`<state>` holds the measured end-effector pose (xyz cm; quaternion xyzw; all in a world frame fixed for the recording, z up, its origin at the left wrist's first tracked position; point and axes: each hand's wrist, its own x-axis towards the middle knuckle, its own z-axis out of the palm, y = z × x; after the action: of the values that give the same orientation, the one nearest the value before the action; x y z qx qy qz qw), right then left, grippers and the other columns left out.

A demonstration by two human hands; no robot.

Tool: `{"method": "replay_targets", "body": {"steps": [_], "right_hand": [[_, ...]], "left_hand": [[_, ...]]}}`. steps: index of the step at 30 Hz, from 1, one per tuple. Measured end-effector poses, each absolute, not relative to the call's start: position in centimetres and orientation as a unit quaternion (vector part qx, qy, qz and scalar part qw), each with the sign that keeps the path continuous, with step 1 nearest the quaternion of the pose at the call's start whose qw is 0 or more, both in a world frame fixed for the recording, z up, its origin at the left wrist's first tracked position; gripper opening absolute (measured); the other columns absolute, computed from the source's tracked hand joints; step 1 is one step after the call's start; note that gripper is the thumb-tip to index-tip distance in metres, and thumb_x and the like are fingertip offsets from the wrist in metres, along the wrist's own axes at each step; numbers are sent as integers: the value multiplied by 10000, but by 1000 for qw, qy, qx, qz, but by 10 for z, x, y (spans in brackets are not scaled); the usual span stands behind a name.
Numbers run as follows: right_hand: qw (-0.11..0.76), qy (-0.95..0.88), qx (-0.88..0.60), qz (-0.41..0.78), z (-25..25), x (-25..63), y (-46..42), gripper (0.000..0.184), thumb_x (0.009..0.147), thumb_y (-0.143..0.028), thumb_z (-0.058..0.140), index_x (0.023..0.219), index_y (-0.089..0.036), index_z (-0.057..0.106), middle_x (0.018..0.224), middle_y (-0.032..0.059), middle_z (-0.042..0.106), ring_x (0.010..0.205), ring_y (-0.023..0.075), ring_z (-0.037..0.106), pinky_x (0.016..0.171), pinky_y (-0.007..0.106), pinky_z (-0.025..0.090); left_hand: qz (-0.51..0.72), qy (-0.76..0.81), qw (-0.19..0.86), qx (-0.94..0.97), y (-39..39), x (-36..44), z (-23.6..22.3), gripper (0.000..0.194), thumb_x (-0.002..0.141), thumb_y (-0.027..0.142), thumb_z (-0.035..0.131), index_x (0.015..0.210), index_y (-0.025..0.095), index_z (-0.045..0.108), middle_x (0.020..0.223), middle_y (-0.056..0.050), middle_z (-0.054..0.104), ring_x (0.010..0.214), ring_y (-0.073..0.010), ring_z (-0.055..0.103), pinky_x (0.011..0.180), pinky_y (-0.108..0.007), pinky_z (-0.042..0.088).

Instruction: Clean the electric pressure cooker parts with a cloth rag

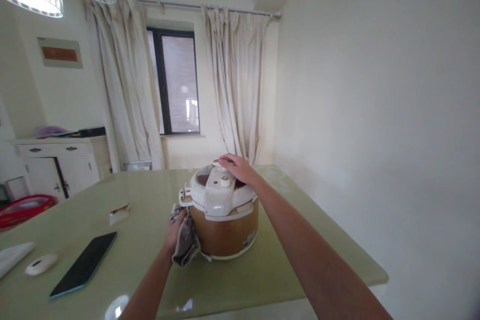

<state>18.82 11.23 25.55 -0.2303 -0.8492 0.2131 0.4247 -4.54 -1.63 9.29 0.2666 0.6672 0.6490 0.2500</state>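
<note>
An electric pressure cooker [228, 232] with a brown body and a white lid [219, 195] stands upright on the green tabletop [150, 195]. Bunched in my left hand [175, 230] is a grey patterned cloth [186, 242], which hangs against the cooker's left side below the lid's rim. My left fingers are partly hidden by the cloth. Across the top of the lid reaches my right hand [240, 167], its fingers curled over the raised lid handle [221, 164]. The lid looks seated on the body.
On the table's left lie a dark phone [84, 265], a white oval object [41, 264], a white flat object [15, 257] and a small packet [119, 214]. A wall [375, 110] rises along the right. Behind are a cabinet [60, 165] and a red basin [28, 210].
</note>
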Motion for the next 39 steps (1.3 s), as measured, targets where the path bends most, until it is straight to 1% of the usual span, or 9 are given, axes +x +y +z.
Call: {"method": "replay_targets", "body": {"steps": [3, 8, 16, 20, 24, 28, 32, 35, 39], "right_hand": [[424, -851, -234, 201, 257, 188, 111, 384, 1013, -580, 599, 1178, -275, 764, 1195, 47, 783, 1140, 243, 704, 1029, 374, 489], [412, -858, -241, 190, 256, 188, 112, 423, 1014, -605, 590, 1217, -270, 750, 1222, 56, 773, 1157, 242, 694, 1040, 374, 485], [412, -858, -248, 181, 254, 188, 112, 404, 1015, -589, 598, 1231, -282, 746, 1256, 53, 765, 1186, 247, 690, 1062, 380, 479], [410, -857, -246, 191, 255, 190, 110, 412, 1012, -590, 601, 1239, -278, 746, 1250, 55, 766, 1187, 251, 691, 1059, 383, 480], [409, -855, -248, 201, 255, 191, 110, 393, 1015, -577, 601, 1232, -285, 747, 1267, 46, 761, 1211, 242, 682, 1079, 380, 470], [411, -853, -245, 207, 255, 191, 111, 382, 1016, -569, 601, 1226, -289, 755, 1251, 42, 768, 1199, 244, 688, 1084, 383, 473], [415, -851, -235, 220, 256, 189, 111, 377, 1026, -573, 585, 1188, -282, 761, 1225, 30, 778, 1178, 228, 692, 1068, 364, 475], [420, -852, -219, 224, 257, 189, 110, 407, 1041, -585, 555, 1168, -255, 758, 1203, 38, 782, 1158, 218, 693, 1052, 354, 474], [419, -848, -221, 239, 256, 189, 110, 488, 1053, -638, 491, 1168, -241, 750, 1230, 58, 772, 1190, 234, 682, 1091, 383, 453]], "left_hand": [[581, 736, 219, 271, -34, -27, 78, 405, 822, 544, 641, 967, 175, 725, 762, -84, 740, 883, -348, 744, 863, -491, 593], [479, 800, 9, 361, -78, 40, 56, 481, 968, 555, 506, 1297, 219, 606, 1051, -108, 719, 919, -308, 709, 777, -424, 557], [430, 626, -349, 550, -75, 104, 4, 494, 839, 208, 686, 1332, 221, 657, 1233, -164, 642, 1137, -331, 602, 970, -500, 506], [333, 510, -422, 672, -56, 139, 14, 372, 909, 245, 666, 1271, 313, 723, 1302, -70, 708, 1198, -280, 606, 1058, -468, 456], [270, 455, -428, 733, -46, 158, 36, 221, 926, 230, 663, 1123, 246, 762, 1222, -33, 750, 1167, -214, 631, 1022, -375, 486], [407, 458, -379, 694, -67, 115, 26, 365, 837, 113, 670, 1128, 313, 765, 1198, -4, 781, 1090, -241, 677, 1015, -422, 509], [525, 614, -162, 567, -108, 37, 31, 342, 831, 225, 623, 1146, 295, 737, 1186, -53, 778, 1030, -285, 735, 860, -414, 610], [590, 732, -55, 337, -133, -1, 88, 464, 791, 554, 706, 1189, 316, 686, 924, -37, 765, 829, -326, 743, 712, -444, 612], [664, 672, -146, 292, -120, -10, 200, 561, 727, 501, 749, 1231, 262, 693, 1064, -40, 757, 974, -297, 732, 935, -443, 588]]}}
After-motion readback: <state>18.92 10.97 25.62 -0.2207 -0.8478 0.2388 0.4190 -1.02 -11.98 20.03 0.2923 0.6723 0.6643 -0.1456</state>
